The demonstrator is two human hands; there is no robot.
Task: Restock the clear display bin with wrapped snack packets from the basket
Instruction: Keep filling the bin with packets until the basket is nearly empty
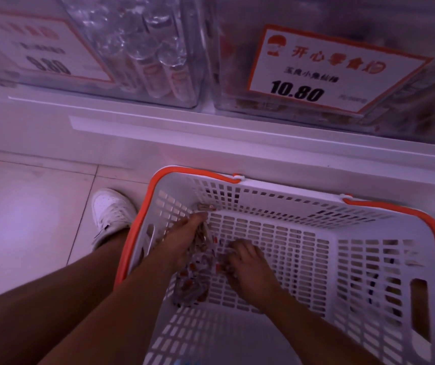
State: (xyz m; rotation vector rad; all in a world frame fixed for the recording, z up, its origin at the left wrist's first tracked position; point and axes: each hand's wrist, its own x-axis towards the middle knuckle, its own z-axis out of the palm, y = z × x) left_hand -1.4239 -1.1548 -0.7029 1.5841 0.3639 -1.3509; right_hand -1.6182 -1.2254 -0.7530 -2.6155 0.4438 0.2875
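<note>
Packets [198, 275] blurred in basket [384, 259], partly hidden under both hands' fingers.

The slotted basket [303, 259] is white with orange handles [192, 172]. The snack packets [198, 275] are clear with red-and-white print. The price card [334, 69] is white, orange-bordered, with black digits.

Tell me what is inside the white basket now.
Inside the white basket lies a small heap of wrapped snack packets and one stray packet. Left hand and right hand gather the heap, covering part of it.
</note>
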